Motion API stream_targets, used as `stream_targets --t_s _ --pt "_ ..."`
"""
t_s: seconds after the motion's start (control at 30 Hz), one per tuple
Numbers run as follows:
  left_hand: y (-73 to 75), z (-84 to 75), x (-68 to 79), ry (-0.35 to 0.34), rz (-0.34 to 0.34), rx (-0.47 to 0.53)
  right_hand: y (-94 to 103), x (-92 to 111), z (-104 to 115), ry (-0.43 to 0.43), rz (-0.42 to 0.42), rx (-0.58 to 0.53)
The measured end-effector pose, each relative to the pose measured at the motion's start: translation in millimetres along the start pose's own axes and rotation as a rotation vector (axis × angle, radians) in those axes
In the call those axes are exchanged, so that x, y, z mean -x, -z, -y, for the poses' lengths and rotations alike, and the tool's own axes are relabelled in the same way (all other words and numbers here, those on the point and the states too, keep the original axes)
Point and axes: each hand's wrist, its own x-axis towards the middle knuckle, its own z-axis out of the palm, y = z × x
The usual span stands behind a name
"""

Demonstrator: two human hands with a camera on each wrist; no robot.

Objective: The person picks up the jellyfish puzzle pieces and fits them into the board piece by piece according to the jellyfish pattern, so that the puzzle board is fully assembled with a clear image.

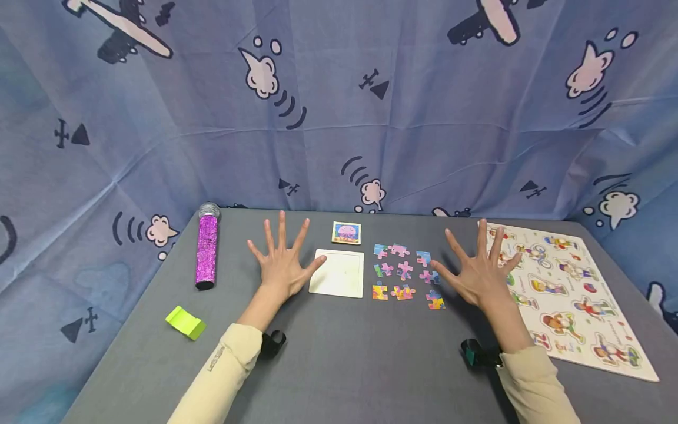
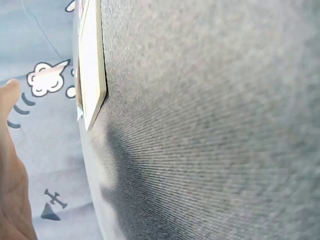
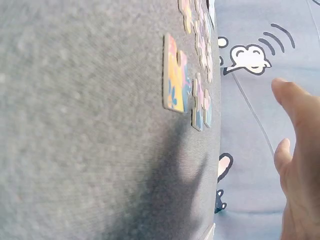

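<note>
My left hand (image 1: pixel 283 268) is spread with straight fingers above the table, holding nothing. Its thumb points toward a white puzzle tray (image 1: pixel 336 274), which also shows edge-on in the left wrist view. My right hand (image 1: pixel 481 277), likewise spread and holding nothing, is between the loose jigsaw pieces (image 1: pixel 404 270) and a large picture board (image 1: pixel 574 294). Several pieces lie apart in rough rows, with a yellow and pink corner piece (image 3: pixel 175 77) nearest the right wrist camera. Behind the tray lies a small picture card (image 1: pixel 346 232) with a pink jellyfish-like figure.
A sparkly pink microphone (image 1: pixel 207 247) lies at the table's back left. Nearer the front left sits a lime-green block (image 1: pixel 185 323). The grey table (image 1: pixel 365 365) meets a blue curtain (image 1: pixel 328 106) printed with planes and clouds along its back edge.
</note>
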Motion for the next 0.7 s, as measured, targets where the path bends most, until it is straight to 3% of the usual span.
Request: stream_targets --t_s 0.33,0.5,0.7 --pt "1.0 -0.5 15.5 -0.052 0.053 0.090 1.3 6 2 0.001 0.004 -0.019" --pt "2.1 2.8 21.5 -0.126 0.128 0.093 3.1 8 3 0.010 0.010 -0.029" --pt "3.9 14.4 21.0 -0.265 0.202 0.179 -0.1 10 3 0.024 0.004 -0.042"
